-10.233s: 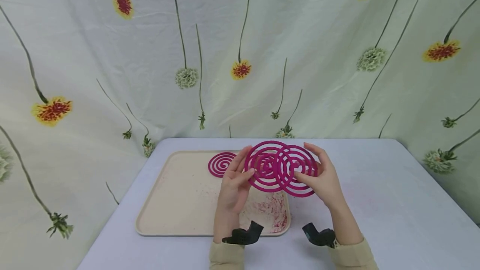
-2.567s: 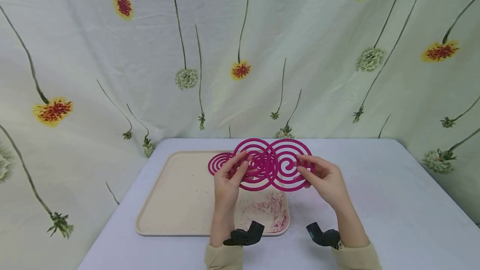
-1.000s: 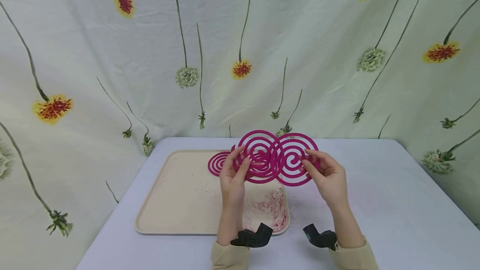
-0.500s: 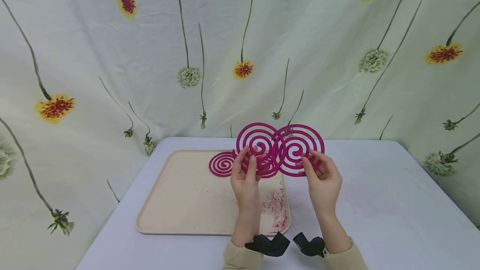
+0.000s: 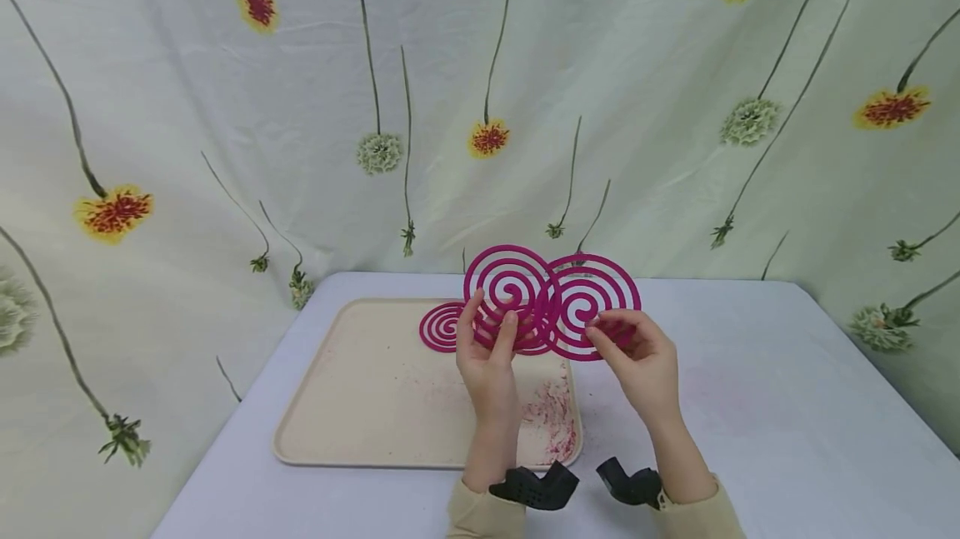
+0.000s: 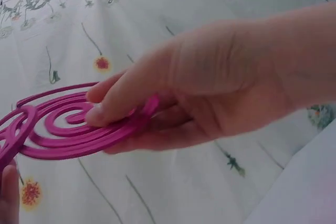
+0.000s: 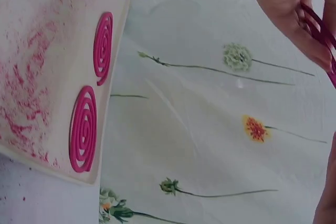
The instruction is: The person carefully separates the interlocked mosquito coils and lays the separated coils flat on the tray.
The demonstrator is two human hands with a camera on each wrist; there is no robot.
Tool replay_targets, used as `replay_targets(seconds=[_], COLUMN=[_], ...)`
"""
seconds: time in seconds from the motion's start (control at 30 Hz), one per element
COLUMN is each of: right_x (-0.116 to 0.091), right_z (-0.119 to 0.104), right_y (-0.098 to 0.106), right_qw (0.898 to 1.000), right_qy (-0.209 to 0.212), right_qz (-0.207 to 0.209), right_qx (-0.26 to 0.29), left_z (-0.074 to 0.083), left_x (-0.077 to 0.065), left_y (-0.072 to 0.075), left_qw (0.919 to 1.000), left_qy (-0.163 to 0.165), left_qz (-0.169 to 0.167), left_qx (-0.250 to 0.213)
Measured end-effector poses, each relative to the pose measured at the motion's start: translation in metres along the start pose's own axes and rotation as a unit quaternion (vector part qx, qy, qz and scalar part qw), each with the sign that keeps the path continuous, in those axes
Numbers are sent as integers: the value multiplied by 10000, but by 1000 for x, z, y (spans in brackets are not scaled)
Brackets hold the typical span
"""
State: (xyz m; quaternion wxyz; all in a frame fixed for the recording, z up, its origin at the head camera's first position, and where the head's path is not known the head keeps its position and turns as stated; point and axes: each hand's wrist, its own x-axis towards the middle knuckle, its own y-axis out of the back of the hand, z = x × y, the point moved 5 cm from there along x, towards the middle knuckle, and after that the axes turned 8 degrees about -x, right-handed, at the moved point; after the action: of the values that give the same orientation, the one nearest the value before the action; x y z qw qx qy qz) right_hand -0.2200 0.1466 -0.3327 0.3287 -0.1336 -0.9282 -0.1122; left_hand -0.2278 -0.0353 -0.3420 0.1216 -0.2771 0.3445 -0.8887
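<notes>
My left hand point(image 5: 489, 368) pinches a magenta mosquito coil point(image 5: 512, 296) between thumb and fingers; the left wrist view shows its thumb on the coil's upper face and other fingers beneath. Overlapping that coil's right side is a second magenta mosquito coil point(image 5: 584, 311), which my right hand point(image 5: 651, 366) pinches near its middle. Both coils are held up above the tray's far right part, tilted with their flat faces toward the head camera. In the right wrist view, two more coils, a farther one point(image 7: 103, 45) and a nearer one point(image 7: 84, 129), lie flat on the tray.
The beige tray point(image 5: 360, 406) lies on a white-covered table point(image 5: 750, 406), with magenta crumbs and smears point(image 5: 551, 418) at its right end. A flower-printed cloth point(image 5: 637, 106) hangs behind the table.
Compared with one second ago, the held coils are slightly higher. My left hand has shifted right. The right hand's fingertips have moved in toward its coil's centre. The coils on the tray have stayed put.
</notes>
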Motion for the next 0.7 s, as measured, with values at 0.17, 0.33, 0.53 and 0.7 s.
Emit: replay_targets(seconds=[0.17, 0.33, 0.53, 0.7], right_x=[5, 8, 10, 8], right_z=[4, 9, 11, 12], right_y=[11, 21, 30, 32], right_qw=[9968, 9890, 9827, 9778], right_qy=[-309, -394, -467, -543], right_qz=[-732, -1423, -1764, -2003], right_qx=[-93, -58, -314, -272], left_z=[6, 14, 22, 24], left_x=[9, 15, 17, 14], left_y=[6, 18, 23, 23], left_qw=[9927, 9758, 9612, 9510], left_qy=[82, 272, 389, 308], left_qz=[-1063, -1814, -2429, -2742], left_qx=[570, 1186, 1251, 1396])
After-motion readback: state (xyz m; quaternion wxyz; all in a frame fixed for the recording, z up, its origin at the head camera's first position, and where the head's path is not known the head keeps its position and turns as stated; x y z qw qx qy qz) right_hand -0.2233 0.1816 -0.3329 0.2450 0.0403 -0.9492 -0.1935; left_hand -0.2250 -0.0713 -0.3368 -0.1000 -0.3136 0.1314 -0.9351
